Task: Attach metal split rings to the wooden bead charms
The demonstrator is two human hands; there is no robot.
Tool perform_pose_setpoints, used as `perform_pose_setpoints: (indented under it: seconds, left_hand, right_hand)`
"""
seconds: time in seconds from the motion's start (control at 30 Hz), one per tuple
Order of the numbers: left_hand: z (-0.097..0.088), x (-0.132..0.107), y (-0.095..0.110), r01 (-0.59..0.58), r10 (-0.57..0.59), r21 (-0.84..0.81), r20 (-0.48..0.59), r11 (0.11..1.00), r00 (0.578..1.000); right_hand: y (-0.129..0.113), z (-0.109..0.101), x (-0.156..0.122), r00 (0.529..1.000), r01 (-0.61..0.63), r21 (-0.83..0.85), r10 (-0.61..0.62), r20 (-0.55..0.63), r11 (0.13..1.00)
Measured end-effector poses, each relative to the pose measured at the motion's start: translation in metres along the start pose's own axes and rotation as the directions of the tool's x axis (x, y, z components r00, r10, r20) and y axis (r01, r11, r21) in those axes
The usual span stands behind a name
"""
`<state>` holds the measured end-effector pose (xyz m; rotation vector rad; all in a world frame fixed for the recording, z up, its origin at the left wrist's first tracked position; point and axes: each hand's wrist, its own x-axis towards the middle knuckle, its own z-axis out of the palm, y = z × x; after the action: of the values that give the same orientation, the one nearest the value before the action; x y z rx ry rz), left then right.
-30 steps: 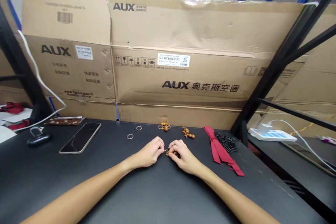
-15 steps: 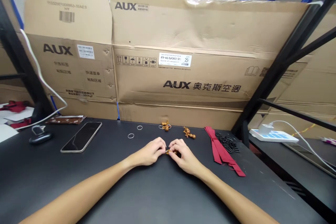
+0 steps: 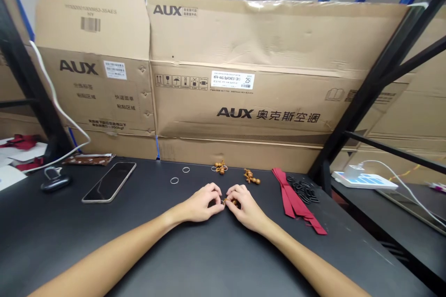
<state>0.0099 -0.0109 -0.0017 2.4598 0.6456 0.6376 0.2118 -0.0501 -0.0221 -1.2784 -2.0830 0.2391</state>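
Observation:
Just above the black table (image 3: 167, 255), at its middle, my two hands meet around small parts. My right hand (image 3: 245, 206) is closed on a brown gourd-shaped bead pendant (image 3: 235, 203), partly hidden by the fingers, with orange cord showing at the fingertips. My left hand (image 3: 200, 203) has its thumb and fingers curled round a small metal ring (image 3: 223, 202) beside that cord. Whether the cord passes through the ring is too small to tell. Beyond the hands lie a bead pendant with metal rings (image 3: 220, 167) and more brown bead pendants (image 3: 251, 177).
Two loose metal rings, one farther back (image 3: 186, 170) and one nearer (image 3: 174, 180), lie left of centre. A phone (image 3: 109, 183) rests farther left. Red ribbon strips (image 3: 296, 204) and black plastic buckles (image 3: 305, 190) are on the right. Cardboard (image 3: 237, 97) stands behind the table.
My left thumb and forefinger have spread, leaving a wider gap between them. The hands stay in nearly the same place; the view has shifted slightly.

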Motion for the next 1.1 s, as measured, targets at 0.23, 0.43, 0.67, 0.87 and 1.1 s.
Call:
perform_pose_setpoints:
  seconds: [0.23,0.43,0.67,0.87,1.1]
  left_hand:
    - [0.0025,-0.0033,0.0034,0.001,0.004,0.062,-0.069,0.998,0.998]
    - [0.0021,-0.0032,0.0025,-0.068,0.076,0.093,-0.082,0.993,0.994]
    - [0.0021,-0.0038,0.0036,-0.067,0.075,0.125,-0.066,0.990,0.995]
    - [0.0035,-0.0043,0.0032,-0.084,0.098,0.151,-0.085,0.985,0.992]
    - [0.0036,-0.0040,0.0027,-0.101,0.116,0.170,-0.077,0.980,0.990]
  right_hand:
    - [-0.0042,-0.0029,-0.0015,0.997,0.082,0.027,-0.082,0.000,0.996]
    - [-0.0034,-0.0028,-0.0011,0.998,0.062,-0.010,-0.062,0.005,0.998]
    - [0.0034,-0.0002,-0.0003,0.999,0.012,-0.051,-0.014,-0.037,0.999]
    - [-0.0039,-0.0044,-0.0019,0.994,0.105,0.046,-0.106,0.016,0.993]
    - [-0.0027,-0.0045,-0.0012,0.998,0.056,-0.018,-0.057,-0.032,0.998]
